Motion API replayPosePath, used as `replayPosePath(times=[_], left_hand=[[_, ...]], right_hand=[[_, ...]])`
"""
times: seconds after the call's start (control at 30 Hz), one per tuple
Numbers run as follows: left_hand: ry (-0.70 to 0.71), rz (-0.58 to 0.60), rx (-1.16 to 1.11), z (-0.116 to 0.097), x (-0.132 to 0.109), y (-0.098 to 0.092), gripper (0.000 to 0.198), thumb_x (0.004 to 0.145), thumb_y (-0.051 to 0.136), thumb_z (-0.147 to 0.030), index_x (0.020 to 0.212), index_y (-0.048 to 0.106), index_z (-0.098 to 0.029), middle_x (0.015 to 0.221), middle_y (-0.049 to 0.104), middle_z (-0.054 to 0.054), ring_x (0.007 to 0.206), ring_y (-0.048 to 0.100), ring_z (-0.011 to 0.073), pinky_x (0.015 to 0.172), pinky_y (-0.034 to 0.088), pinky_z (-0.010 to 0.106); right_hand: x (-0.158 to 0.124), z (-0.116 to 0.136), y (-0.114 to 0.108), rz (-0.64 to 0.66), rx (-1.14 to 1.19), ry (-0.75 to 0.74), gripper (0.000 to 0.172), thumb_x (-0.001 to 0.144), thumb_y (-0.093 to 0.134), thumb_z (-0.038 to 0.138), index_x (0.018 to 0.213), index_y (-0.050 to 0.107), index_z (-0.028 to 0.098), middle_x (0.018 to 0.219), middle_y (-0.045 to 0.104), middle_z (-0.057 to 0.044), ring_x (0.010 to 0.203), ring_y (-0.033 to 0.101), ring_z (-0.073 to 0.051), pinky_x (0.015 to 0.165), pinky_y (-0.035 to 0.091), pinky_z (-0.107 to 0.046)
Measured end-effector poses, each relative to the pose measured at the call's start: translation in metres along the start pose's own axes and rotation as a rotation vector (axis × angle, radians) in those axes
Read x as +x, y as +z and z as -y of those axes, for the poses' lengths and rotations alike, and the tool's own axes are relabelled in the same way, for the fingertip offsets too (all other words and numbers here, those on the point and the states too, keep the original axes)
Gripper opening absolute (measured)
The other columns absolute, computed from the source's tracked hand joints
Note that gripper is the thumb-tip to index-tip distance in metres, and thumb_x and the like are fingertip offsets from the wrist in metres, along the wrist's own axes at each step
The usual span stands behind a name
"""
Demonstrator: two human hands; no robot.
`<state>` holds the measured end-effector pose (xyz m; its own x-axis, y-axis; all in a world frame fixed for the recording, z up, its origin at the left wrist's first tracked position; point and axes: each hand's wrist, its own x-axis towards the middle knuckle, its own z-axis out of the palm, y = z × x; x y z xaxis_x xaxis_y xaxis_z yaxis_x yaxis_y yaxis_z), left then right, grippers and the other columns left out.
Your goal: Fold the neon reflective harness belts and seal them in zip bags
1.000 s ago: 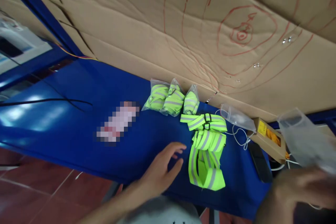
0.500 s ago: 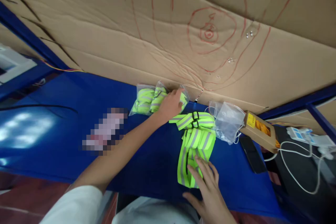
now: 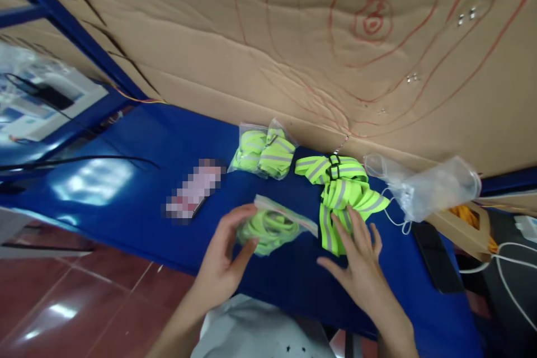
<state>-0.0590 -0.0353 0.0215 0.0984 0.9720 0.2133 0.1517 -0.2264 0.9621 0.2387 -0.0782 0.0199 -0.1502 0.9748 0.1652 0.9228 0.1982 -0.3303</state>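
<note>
Bagging step under way, by the look of it. Left hand (image 3: 222,257) pinching a filled bag (image 3: 274,225) at its near-left corner, bag at mid-table on the blue table (image 3: 126,179). Right hand (image 3: 356,265) open and flat, fingertips on loose straps (image 3: 342,201) at two o'clock of the bag. Empty bags (image 3: 423,184) farther off at three o'clock; two packed bags (image 3: 262,151) at twelve. Next, likely: gathering the straps tight for packing.
</note>
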Motion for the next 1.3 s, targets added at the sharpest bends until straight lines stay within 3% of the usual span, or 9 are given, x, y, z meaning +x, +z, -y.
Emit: replayPosePath(times=[0.07, 0.2, 0.3, 0.37, 0.43, 0.5, 0.63, 0.9, 1.3], left_hand=[[0.026, 0.211, 0.095, -0.002, -0.006, -0.006, 0.049, 0.099, 0.056, -0.010, 0.141, 0.056, -0.034, 0.144, 0.060, 0.008, 0.137, 0.057, 0.0227, 0.116, 0.049, 0.038], [0.173, 0.537, 0.210, -0.009, 0.009, -0.013, 0.063, 0.096, 0.044, -0.002, 0.149, 0.052, -0.036, 0.148, 0.060, 0.008, 0.139, 0.056, 0.0244, 0.115, 0.050, 0.045], [0.274, 0.375, 0.335, -0.014, 0.017, -0.006, 0.061, 0.094, 0.044, 0.001, 0.142, 0.057, -0.034, 0.144, 0.061, 0.007, 0.136, 0.057, 0.0246, 0.114, 0.049, 0.047], [0.295, 0.137, 0.374, -0.019, 0.014, 0.003, 0.046, 0.094, 0.051, 0.000, 0.126, 0.064, -0.030, 0.128, 0.067, 0.007, 0.122, 0.064, 0.0225, 0.106, 0.053, 0.042], [0.286, 0.054, 0.339, -0.025, 0.007, 0.013, 0.024, 0.094, 0.061, -0.007, 0.109, 0.064, -0.025, 0.107, 0.068, 0.005, 0.103, 0.068, 0.0192, 0.092, 0.057, 0.034], [0.279, 0.167, 0.333, -0.029, -0.002, 0.023, 0.014, 0.093, 0.072, -0.021, 0.102, 0.061, -0.023, 0.096, 0.068, 0.004, 0.092, 0.068, 0.0193, 0.081, 0.058, 0.032], [0.243, 0.265, 0.441, -0.030, -0.012, 0.032, 0.027, 0.091, 0.077, -0.042, 0.101, 0.062, -0.022, 0.089, 0.070, 0.004, 0.083, 0.068, 0.0221, 0.073, 0.057, 0.036], [0.159, 0.311, 0.405, -0.035, -0.009, 0.024, 0.004, 0.096, 0.064, -0.024, 0.100, 0.066, -0.022, 0.091, 0.074, 0.004, 0.085, 0.070, 0.0219, 0.076, 0.057, 0.037], [-0.038, 0.513, 0.276, -0.041, -0.008, 0.024, 0.016, 0.101, 0.058, -0.024, 0.094, 0.072, -0.023, 0.090, 0.071, 0.002, 0.086, 0.067, 0.0180, 0.078, 0.052, 0.033]], right_hand=[[0.000, 0.025, -0.007, 0.035, 0.218, -0.054, 0.082, 0.091, 0.075, 0.047, 0.161, 0.038, 0.029, 0.167, 0.038, -0.016, 0.152, 0.040, -0.039, 0.118, 0.040, -0.063], [0.006, 0.062, 0.000, -0.087, 0.584, -0.006, 0.026, 0.104, 0.057, 0.024, 0.127, 0.069, 0.027, 0.117, 0.076, -0.007, 0.108, 0.073, -0.020, 0.092, 0.060, -0.032], [0.013, 0.069, 0.013, -0.107, 0.773, 0.224, 0.018, 0.103, 0.059, 0.030, 0.102, 0.074, 0.022, 0.090, 0.078, -0.005, 0.081, 0.075, -0.017, 0.075, 0.061, -0.026], [0.016, 0.070, 0.018, -0.064, 0.942, 0.349, 0.023, 0.099, 0.066, 0.040, 0.089, 0.072, 0.020, 0.079, 0.076, -0.003, 0.070, 0.071, -0.015, 0.066, 0.058, -0.024], [0.016, 0.071, 0.020, -0.039, 1.087, 0.426, 0.030, 0.093, 0.073, 0.046, 0.080, 0.067, 0.019, 0.073, 0.072, -0.001, 0.065, 0.067, -0.013, 0.062, 0.056, -0.023], [0.016, 0.075, 0.021, 0.003, 1.202, 0.480, 0.035, 0.088, 0.078, 0.049, 0.076, 0.064, 0.019, 0.067, 0.068, 0.001, 0.060, 0.063, -0.012, 0.059, 0.053, -0.022], [0.014, 0.081, 0.023, 0.067, 1.386, 0.540, 0.032, 0.089, 0.078, 0.045, 0.076, 0.067, 0.018, 0.066, 0.066, 0.002, 0.060, 0.062, -0.011, 0.060, 0.052, -0.021], [0.017, 0.084, 0.019, 0.117, 1.393, 0.491, 0.024, 0.091, 0.076, 0.041, 0.082, 0.073, 0.018, 0.073, 0.073, -0.001, 0.064, 0.067, -0.012, 0.062, 0.057, -0.022], [-0.001, 0.079, 0.013, 0.155, 1.019, 0.351, 0.023, 0.103, 0.061, 0.038, 0.087, 0.061, 0.020, 0.078, 0.062, 0.002, 0.073, 0.061, -0.011, 0.069, 0.048, -0.021]])
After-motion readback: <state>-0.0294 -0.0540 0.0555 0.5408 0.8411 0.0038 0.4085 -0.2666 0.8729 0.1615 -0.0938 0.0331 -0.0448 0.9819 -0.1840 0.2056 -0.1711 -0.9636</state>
